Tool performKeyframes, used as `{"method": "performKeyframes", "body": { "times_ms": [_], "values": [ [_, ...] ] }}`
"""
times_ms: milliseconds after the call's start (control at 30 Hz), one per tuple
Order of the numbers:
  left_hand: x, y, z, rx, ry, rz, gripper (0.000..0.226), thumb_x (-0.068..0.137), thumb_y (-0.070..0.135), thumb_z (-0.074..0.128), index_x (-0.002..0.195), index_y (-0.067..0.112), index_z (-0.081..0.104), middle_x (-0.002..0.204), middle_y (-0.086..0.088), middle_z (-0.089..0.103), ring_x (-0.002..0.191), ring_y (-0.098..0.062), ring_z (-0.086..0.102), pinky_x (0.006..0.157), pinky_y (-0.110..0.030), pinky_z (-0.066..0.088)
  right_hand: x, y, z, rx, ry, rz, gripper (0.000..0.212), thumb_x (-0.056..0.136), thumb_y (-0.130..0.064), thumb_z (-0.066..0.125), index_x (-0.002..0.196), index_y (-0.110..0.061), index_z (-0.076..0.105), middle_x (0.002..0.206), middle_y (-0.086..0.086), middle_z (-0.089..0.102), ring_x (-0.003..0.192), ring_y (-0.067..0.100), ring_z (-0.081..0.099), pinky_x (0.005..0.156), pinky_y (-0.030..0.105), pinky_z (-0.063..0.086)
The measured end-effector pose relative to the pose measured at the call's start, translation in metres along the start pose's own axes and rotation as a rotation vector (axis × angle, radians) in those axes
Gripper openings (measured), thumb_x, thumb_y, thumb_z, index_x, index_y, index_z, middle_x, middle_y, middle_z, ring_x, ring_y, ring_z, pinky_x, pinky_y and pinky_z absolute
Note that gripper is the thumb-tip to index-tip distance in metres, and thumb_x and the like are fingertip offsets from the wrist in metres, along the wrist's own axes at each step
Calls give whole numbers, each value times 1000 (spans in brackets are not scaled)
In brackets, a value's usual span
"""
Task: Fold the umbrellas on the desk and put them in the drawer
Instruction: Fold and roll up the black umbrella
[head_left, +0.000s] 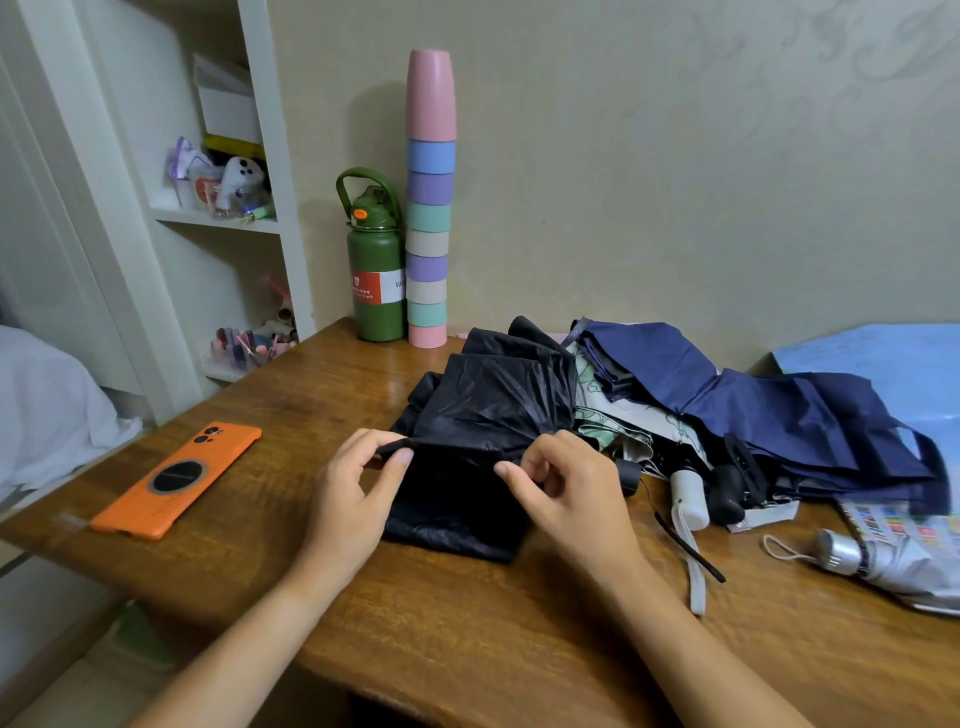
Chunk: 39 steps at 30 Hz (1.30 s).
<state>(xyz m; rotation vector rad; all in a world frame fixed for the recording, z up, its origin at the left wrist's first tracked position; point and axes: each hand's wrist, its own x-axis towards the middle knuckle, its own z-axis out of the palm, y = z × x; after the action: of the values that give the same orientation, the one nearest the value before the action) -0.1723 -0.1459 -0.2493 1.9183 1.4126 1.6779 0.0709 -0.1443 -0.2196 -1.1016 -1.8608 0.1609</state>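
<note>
On desk (467, 613): 4 umbrellas, black one (483, 415) w/ 2 hands pinching

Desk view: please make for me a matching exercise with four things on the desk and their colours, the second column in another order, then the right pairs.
Things:
1. phone
2. water bottle
3. umbrella held by both hands
4. umbrella lying at the right

Colours:
A. navy blue
B. orange
C. black
D. dark green

Pairs: 1-B, 2-D, 3-C, 4-A
</note>
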Motion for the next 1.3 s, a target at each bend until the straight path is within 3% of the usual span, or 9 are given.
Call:
{"method": "performKeyframes", "body": {
  "times_ms": [200,400,500,633,767,967,1100,1200,1300],
  "values": [
    [0,-2,0,-6,-11,-12,9,99,27,61,102,24,69,99,13,66,100,-15,65,85,-24,50,-1,-3,-1,30,-46,-34,14,91,-38,74,84,-31,64,81,-13,56,72,13,57,64,22,45],
    [1,-2,1,10,-3,-28,12,99,14,64,102,25,69,99,16,66,100,-12,65,85,-22,50,-1,-2,-2,47,-81,-35,19,91,-35,75,79,-28,61,78,-12,57,71,14,57,63,26,47],
    [0,-1,0,7,-2,-26,9,100,17,64,101,26,68,98,16,65,100,-12,64,85,-22,49,-1,-3,-1,65,-100,-56,6,92,-32,74,94,-29,70,83,-14,59,73,14,58,66,22,47],
    [0,-2,0,-26,-12,-23,16,98,35,57,98,23,68,96,9,65,97,-17,64,85,-31,51,-3,-5,0,144,-115,-58,27,94,-29,74,120,-29,72,92,-14,60,76,16,59,70,23,50],
    [0,-5,0,-32,1,-9,22,97,38,56,101,21,69,98,10,65,99,-17,64,86,-38,53,-3,-11,-1,250,-102,-21,7,91,-23,76,97,-26,73,93,-11,63,79,18,59,69,26,50],
    [1,-5,1,-27,8,-5,17,96,32,56,101,21,68,99,11,65,101,-16,64,88,-34,52,-4,-14,-1,362,-100,72,18,90,-21,77,84,-24,60,75,0,60,67,17,55,62,40,45],
    [1,-5,0,-32,4,5,16,96,32,56,101,22,68,99,11,65,101,-18,64,87,-37,52,-3,-18,-2,460,-89,115,24,89,-15,77,93,-23,55,83,2,61,66,18,50,63,39,42],
    [1,-6,0,-39,6,16,17,96,32,56,101,21,69,99,10,65,100,-18,64,87,-40,53,-4,-20,-4,458,-106,61,30,90,-13,76,113,-29,64,88,-4,62,68,13,51,63,33,43],
    [0,-5,0,-50,1,24,16,96,31,56,100,21,68,97,10,65,99,-19,64,86,-39,52,-5,-19,-3,426,-72,1,25,92,-13,75,110,-31,74,91,-6,67,70,18,55,62,39,46]
  ]
}}
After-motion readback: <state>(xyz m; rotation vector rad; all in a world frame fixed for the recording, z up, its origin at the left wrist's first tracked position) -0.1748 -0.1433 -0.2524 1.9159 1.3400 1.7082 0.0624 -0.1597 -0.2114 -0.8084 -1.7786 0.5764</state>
